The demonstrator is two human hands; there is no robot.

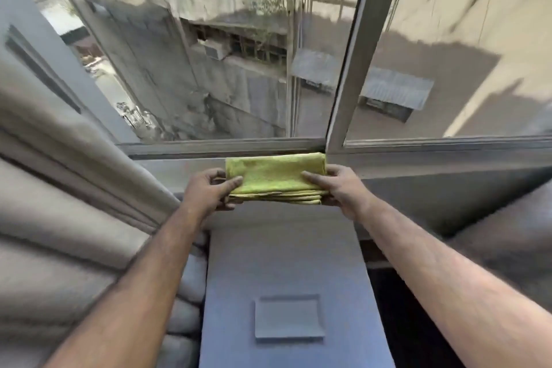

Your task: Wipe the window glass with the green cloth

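A folded yellow-green cloth (273,178) is held flat between both hands, just below the window's bottom rail. My left hand (209,190) grips its left edge, thumb on top. My right hand (337,188) grips the right edge the same way. The window glass (215,69) fills the upper half of the view, with a second pane (448,63) to the right of a grey upright frame bar (355,63). The cloth is apart from the glass.
A grey curtain (68,188) hangs in folds at the left, close to my left forearm. Below my hands stands a grey-blue flat-topped unit (286,263) with a square recess (288,318). The window sill (418,164) runs behind the cloth. A dark gap lies at lower right.
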